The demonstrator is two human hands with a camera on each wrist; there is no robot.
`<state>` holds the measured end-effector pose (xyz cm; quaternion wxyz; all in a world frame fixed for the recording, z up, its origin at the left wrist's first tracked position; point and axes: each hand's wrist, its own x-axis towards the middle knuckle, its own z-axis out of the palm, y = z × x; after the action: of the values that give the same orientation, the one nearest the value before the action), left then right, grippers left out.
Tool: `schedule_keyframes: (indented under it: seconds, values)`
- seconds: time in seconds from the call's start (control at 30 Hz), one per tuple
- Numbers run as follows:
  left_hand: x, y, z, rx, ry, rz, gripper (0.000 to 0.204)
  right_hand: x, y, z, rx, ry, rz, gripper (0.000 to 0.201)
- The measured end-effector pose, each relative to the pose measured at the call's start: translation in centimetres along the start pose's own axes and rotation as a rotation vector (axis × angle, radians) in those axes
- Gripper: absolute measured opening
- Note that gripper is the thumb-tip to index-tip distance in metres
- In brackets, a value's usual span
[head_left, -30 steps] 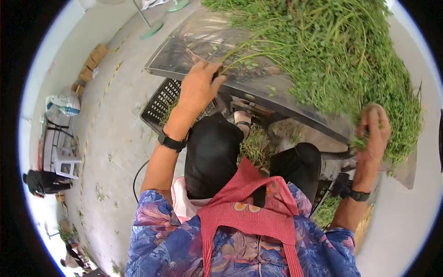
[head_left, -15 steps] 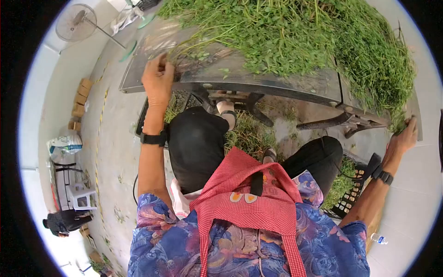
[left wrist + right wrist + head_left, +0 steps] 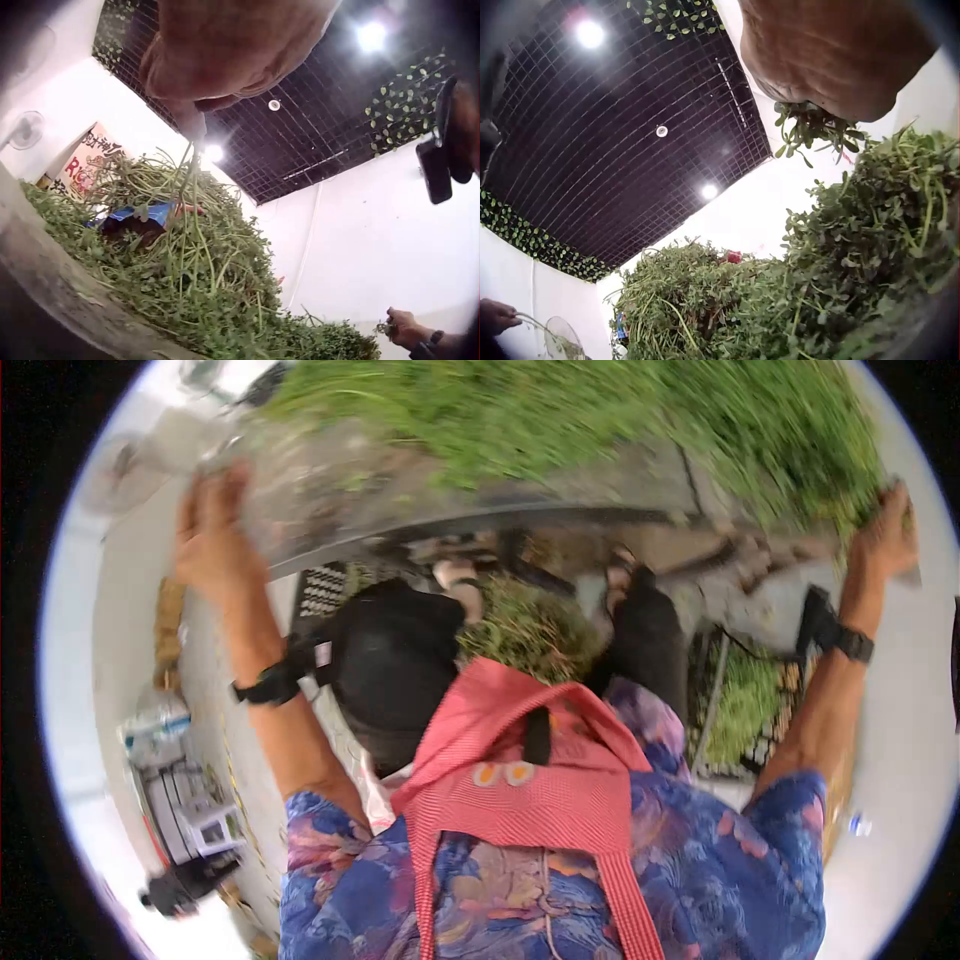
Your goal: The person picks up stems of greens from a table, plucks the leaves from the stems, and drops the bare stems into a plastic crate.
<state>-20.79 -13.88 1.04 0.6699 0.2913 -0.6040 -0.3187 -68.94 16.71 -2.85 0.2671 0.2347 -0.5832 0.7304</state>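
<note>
A big heap of leafy green plants (image 3: 600,420) covers the table (image 3: 400,525) in front of me. At the table's left end my left hand (image 3: 215,530) is raised, blurred in the head view. Its fingertips pinch a few long green stems (image 3: 196,247), which hang down in front of the heap in the left wrist view. Far to the right, my right hand (image 3: 885,540) stands beside the heap's edge. From under its fingers a small leafy sprig (image 3: 817,131) pokes out in the right wrist view.
Plant scraps (image 3: 525,625) lie on the floor between my feet. A black crate (image 3: 710,670) with greens stands by my right knee, another crate (image 3: 320,592) under the table's left end. A white stool (image 3: 210,828) and another person (image 3: 190,885) are far left.
My hands have spread apart, the left going left and the right going outward right, past the heap's edge. The head view has shifted, so the table sits higher in it.
</note>
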Motion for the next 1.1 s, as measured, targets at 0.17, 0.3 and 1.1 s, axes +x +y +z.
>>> schedule_keyframes:
  seconds: [0.17, 0.3, 1.1]
  values:
    - [1.3, 2.0, 1.6, -0.157, -0.167, 0.21, 0.025, -2.4, 2.2, -7.5, -0.083, 0.024, 0.121, 0.03]
    - [2.4, 4.1, 2.4, -0.261, -0.226, 0.184, 0.027, -5.2, 4.0, -17.0, -0.486, 0.041, 0.348, 0.037]
    - [-8.5, 9.8, 4.7, -0.735, -0.586, -0.199, 0.033, -14.7, -16.2, 2.8, 0.256, -1.138, 0.238, 0.039]
